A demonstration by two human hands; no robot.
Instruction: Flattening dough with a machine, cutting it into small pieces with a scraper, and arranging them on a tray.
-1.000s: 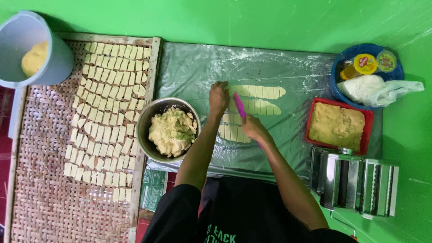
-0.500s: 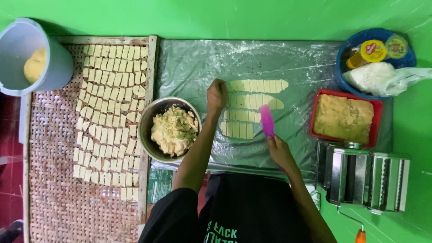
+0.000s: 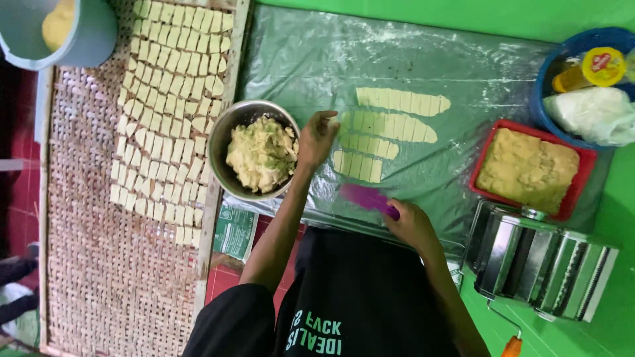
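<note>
The left hand (image 3: 317,137) is hovering, fingers loosely curled and grasping nothing, beside the cut dough strips (image 3: 390,129) on the plastic sheet (image 3: 311,59); the right hand (image 3: 411,225) is gripping a purple scraper (image 3: 368,197) near the sheet's front edge.

Green floor (image 3: 410,16), red tiles (image 3: 20,192)

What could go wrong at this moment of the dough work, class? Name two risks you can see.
The left hand reaches the cut dough strips right beside the filling bowl, which overhangs the woven tray's frame; a nudge might tip it. The right hand holds the purple scraper near the plastic sheet, which it might snag.
</note>
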